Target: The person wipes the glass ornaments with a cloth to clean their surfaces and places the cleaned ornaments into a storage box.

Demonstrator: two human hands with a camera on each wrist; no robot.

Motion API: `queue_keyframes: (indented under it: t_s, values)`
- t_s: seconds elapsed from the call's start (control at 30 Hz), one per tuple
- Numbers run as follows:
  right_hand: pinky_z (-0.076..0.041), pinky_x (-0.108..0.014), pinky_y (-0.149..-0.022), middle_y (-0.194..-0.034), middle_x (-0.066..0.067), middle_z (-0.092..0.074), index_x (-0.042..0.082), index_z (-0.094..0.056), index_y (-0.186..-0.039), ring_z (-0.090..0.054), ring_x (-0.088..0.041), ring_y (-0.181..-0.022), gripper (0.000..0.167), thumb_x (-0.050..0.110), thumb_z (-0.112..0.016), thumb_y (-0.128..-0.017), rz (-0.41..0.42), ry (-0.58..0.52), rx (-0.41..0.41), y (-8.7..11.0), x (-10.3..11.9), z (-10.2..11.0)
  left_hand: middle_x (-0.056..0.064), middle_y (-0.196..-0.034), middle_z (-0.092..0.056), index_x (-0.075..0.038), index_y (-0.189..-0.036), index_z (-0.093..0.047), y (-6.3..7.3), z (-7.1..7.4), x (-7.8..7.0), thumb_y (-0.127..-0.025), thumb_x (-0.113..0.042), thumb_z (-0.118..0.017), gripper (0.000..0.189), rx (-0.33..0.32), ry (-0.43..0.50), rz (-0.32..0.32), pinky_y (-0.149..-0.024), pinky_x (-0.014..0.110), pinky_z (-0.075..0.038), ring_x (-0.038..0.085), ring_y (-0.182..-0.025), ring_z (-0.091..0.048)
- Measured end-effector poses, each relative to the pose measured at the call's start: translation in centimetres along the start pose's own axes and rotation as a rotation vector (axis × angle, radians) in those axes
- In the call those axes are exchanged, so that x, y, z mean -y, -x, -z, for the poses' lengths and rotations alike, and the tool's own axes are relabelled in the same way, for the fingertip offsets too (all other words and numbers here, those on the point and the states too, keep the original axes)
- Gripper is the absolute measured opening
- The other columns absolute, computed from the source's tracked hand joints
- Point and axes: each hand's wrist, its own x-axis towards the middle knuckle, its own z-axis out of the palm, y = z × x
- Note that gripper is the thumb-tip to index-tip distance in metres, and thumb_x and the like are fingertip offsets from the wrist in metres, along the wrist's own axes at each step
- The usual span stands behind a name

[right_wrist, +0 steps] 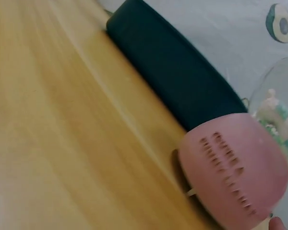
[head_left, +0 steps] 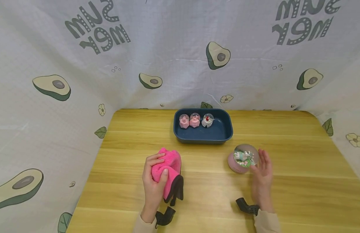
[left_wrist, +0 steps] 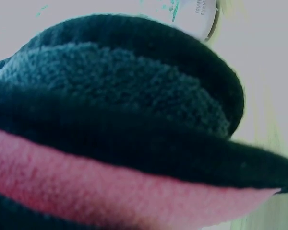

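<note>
A bright pink fluffy cloth (head_left: pixel 169 165) with a dark edge is bunched up in my left hand (head_left: pixel 153 178), which grips it above the wooden table. Its pink and dark folds fill most of the left wrist view. To the right stands a large snow globe (head_left: pixel 244 157) with small flowers inside. Raised lettering marks its pink base (right_wrist: pixel 235 167) in the right wrist view. My right hand (head_left: pixel 263 174) is at the globe's right side, fingers extended upward and thumb at the globe's lower edge. Only fingertips (right_wrist: pixel 277 223) show in the right wrist view's corner.
Behind both hands, a dark blue tray (head_left: pixel 203 141) stands near the table's back edge. Inside it sit two small pink snow globes (head_left: pixel 184 121) and a white one (head_left: pixel 207 120). A patterned curtain (head_left: pixel 174 38) hangs behind and beside the wooden table (head_left: pixel 206 194).
</note>
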Motion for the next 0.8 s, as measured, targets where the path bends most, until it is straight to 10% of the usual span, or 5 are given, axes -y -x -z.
queue_keyframes:
  t_s: [0.8]
  values:
    - [-0.024,-0.024,-0.109,-0.136,-0.002,-0.042,0.011,-0.035,-0.14,-0.034,-0.018,-0.131,0.071,-0.021,-0.056,-0.081,-0.175,0.376,-0.016,0.6,-1.9,0.1,0.019,-0.124,-0.054,0.003,-0.113,-0.055,0.0,-0.1,0.0,-0.08,0.004,-0.06,0.034,0.007,0.018,-0.009,-0.095,0.031,-0.046,0.03,-0.119,-0.05]
